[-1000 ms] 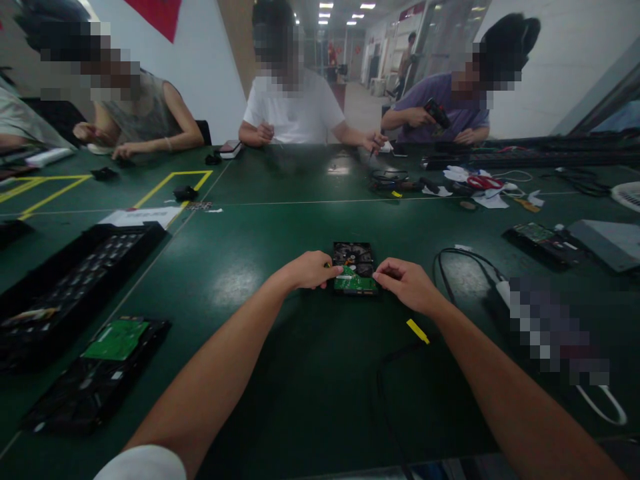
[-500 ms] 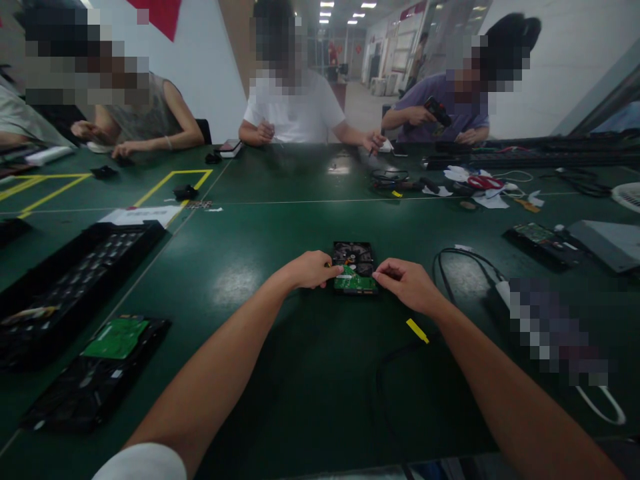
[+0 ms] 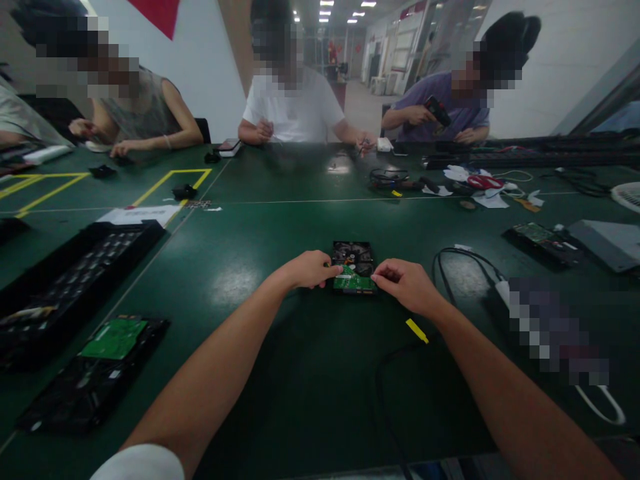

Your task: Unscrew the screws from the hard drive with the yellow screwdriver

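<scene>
Head camera: a hard drive point(image 3: 353, 255) lies on the bench point(image 3: 280, 227), in from its near edge, apparently steadied from both sides. The left hand point(image 3: 314, 269) grips its left side, thumb on top; the right hand's point(image 3: 406, 283) fingers, nearly together, meet its right side, hold unclear.

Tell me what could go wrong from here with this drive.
The left hand has its thumb over the edge of the exposed green circuit board, so bare skin might smudge it or pass static.

The drive sits on a smooth, shiny tabletop; an uneven push from the left hand or right hand could slide it.

A black cable with a yellow tag lies close by the right forearm and might get snagged.
</scene>
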`<action>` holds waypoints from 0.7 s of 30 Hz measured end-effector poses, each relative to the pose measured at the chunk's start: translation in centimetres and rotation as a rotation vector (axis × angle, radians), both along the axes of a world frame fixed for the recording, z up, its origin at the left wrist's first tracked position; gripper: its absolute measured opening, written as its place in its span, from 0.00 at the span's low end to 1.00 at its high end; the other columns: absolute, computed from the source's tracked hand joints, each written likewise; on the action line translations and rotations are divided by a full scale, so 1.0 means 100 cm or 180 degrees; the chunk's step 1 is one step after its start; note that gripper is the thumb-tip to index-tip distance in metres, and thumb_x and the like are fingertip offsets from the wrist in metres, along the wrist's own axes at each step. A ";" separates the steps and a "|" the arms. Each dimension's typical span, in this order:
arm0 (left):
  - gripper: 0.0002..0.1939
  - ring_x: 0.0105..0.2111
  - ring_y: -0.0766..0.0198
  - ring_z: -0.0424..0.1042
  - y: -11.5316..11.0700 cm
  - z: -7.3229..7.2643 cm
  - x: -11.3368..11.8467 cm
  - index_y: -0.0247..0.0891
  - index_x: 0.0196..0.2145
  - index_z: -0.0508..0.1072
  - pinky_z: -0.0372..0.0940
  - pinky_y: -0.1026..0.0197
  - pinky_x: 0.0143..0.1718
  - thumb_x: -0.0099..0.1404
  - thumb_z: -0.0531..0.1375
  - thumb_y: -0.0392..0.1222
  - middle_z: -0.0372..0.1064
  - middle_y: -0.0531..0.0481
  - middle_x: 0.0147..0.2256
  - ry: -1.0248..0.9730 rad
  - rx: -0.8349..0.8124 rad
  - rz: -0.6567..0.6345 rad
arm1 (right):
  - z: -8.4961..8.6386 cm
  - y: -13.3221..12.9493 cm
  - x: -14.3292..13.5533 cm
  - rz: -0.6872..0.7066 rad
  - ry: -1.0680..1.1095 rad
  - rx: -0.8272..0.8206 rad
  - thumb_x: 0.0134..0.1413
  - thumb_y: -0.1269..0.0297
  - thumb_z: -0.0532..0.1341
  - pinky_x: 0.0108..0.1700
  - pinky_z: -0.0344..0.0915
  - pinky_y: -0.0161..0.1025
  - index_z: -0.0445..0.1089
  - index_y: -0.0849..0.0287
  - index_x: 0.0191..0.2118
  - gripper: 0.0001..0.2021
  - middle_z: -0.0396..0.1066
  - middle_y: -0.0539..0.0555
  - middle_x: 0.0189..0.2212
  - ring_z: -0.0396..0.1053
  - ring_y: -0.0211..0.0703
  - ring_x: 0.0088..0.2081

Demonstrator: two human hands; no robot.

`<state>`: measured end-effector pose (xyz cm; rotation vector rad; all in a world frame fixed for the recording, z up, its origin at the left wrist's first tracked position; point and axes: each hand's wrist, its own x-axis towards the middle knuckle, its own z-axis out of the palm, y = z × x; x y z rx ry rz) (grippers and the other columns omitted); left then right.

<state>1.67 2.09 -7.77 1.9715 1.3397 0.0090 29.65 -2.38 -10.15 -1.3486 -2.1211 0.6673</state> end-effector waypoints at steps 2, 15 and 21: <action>0.23 0.21 0.64 0.70 0.000 0.000 0.000 0.38 0.36 0.73 0.60 0.62 0.24 0.73 0.54 0.62 0.79 0.47 0.30 0.0025 -0.0012 0.0020 | -0.001 0.000 -0.001 0.0054 0.0015 -0.0032 0.64 0.61 0.65 0.36 0.66 0.40 0.78 0.54 0.38 0.06 0.77 0.52 0.33 0.72 0.42 0.33; 0.24 0.23 0.64 0.71 0.000 -0.001 -0.001 0.38 0.36 0.74 0.61 0.61 0.26 0.72 0.54 0.62 0.79 0.46 0.31 0.0005 0.0006 0.0020 | 0.006 -0.003 0.000 0.0208 -0.0051 -0.0068 0.61 0.62 0.66 0.35 0.66 0.40 0.79 0.54 0.35 0.05 0.77 0.52 0.32 0.72 0.43 0.33; 0.24 0.22 0.64 0.70 -0.001 -0.001 -0.001 0.38 0.35 0.73 0.60 0.61 0.26 0.72 0.54 0.62 0.79 0.46 0.31 0.0011 0.0025 0.0003 | 0.007 -0.003 -0.001 0.0192 -0.0074 0.0005 0.60 0.63 0.66 0.35 0.64 0.39 0.78 0.54 0.34 0.05 0.75 0.51 0.31 0.71 0.42 0.32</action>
